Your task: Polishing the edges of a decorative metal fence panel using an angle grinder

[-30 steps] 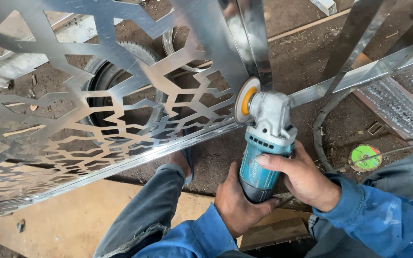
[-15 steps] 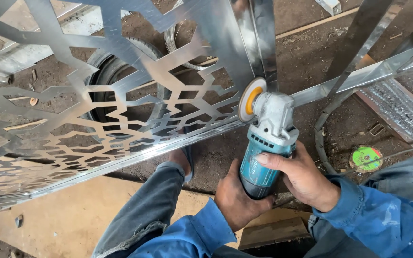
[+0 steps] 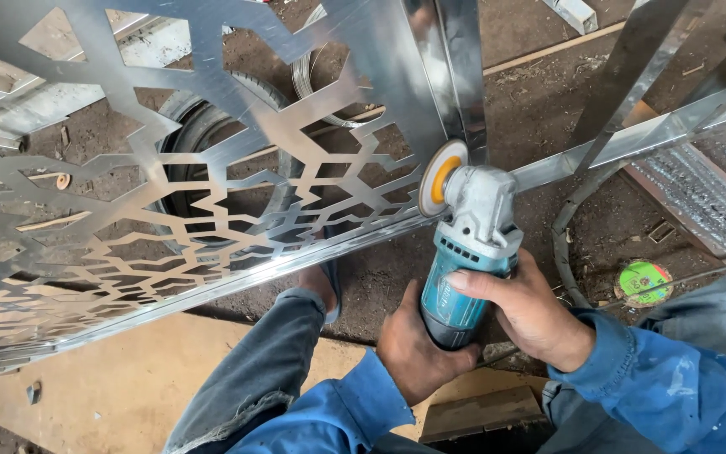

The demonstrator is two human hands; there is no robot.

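Both hands are clamped on the teal angle grinder [image 3: 464, 269], the left hand [image 3: 418, 349] wrapped round its rear end, the right hand [image 3: 531, 315] closed over the side of its body, while its disc [image 3: 440, 178] sits against the upright steel post [image 3: 455, 76] of the laser-cut metal panel [image 3: 212, 168].

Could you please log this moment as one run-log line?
left hand: grips angle grinder | right hand: grips grinder body | disc: at metal panel frame
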